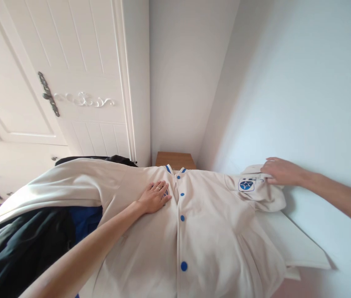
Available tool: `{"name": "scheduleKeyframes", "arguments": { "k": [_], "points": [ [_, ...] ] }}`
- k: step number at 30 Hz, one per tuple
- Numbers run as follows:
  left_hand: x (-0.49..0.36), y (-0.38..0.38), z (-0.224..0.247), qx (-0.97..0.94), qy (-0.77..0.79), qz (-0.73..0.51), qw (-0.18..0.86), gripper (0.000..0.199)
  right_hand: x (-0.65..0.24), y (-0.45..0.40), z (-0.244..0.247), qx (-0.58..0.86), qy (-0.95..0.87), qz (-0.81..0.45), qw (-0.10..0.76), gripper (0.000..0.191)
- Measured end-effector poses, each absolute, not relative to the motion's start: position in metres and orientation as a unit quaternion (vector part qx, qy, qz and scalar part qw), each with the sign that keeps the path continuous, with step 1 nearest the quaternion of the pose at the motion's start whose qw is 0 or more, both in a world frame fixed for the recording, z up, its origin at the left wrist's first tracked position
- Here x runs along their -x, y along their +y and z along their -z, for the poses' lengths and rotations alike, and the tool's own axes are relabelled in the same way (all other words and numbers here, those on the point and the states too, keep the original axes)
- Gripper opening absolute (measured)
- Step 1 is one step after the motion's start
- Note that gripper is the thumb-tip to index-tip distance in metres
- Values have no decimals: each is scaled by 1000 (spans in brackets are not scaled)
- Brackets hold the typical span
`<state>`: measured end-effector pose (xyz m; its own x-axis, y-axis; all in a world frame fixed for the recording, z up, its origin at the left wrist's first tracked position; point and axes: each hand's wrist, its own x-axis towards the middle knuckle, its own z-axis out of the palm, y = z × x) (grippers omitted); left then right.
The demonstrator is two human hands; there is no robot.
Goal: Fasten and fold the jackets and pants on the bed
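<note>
A cream jacket [209, 231] with blue snap buttons and a blue-striped collar lies spread out, front side up. My left hand [154, 198] rests flat on its chest, partly over some dark lettering; a ring is on one finger. At the right, my right hand [279, 170] pinches the fabric of a sleeve [270, 196] near a blue star patch [246, 185]. That sleeve is bunched up, and its cuff end cannot be made out. The other sleeve [66, 182] stretches out to the left over dark clothing.
Black clothing [23, 248] and a blue garment [85, 221] lie at the left. A white wardrobe [85, 62] with a dark handle [49, 94] stands behind. A brown wooden piece [175, 159] sits beyond the collar. The wall [302, 103] closes off the right, beside a white panel [293, 240].
</note>
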<state>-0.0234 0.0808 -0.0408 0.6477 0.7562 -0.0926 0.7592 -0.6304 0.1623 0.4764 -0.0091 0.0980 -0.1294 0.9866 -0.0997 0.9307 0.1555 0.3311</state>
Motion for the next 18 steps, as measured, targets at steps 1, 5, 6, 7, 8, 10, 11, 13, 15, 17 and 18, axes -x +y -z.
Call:
{"name": "scheduleKeyframes", "arguments": {
  "k": [1,5,6,7,8,10,11,13,15,17,18],
  "points": [
    [24,81,40,-903,420,4,89,68,-479,-12,-113,-632,741,-120,192,13],
    [23,78,42,-902,427,-24,63,65,-488,-31,-148,-688,646,-202,263,27],
    [23,77,42,-901,428,-26,62,65,-487,-35,-150,-715,616,-181,278,26],
    [23,77,42,-901,429,-27,63,65,-483,-39,-149,-742,586,-145,291,24],
    [23,77,43,-900,430,-27,66,66,-478,-41,-147,-765,560,-107,300,23],
    [24,78,43,-900,430,-26,73,66,-462,-40,-139,-789,532,-51,304,17],
    [24,78,43,-901,427,-25,76,66,-453,-37,-134,-789,535,-37,300,13],
    [26,78,43,-906,415,-24,78,63,-430,-26,-121,-768,574,-19,286,22],
    [27,76,42,-914,401,-27,64,56,-403,-10,-105,-734,627,3,261,37],
    [26,73,39,-922,386,-42,20,49,-369,8,-87,-690,688,25,222,44],
    [25,71,36,-925,377,-49,-5,45,-351,17,-77,-651,735,32,184,45]
  ]
}}
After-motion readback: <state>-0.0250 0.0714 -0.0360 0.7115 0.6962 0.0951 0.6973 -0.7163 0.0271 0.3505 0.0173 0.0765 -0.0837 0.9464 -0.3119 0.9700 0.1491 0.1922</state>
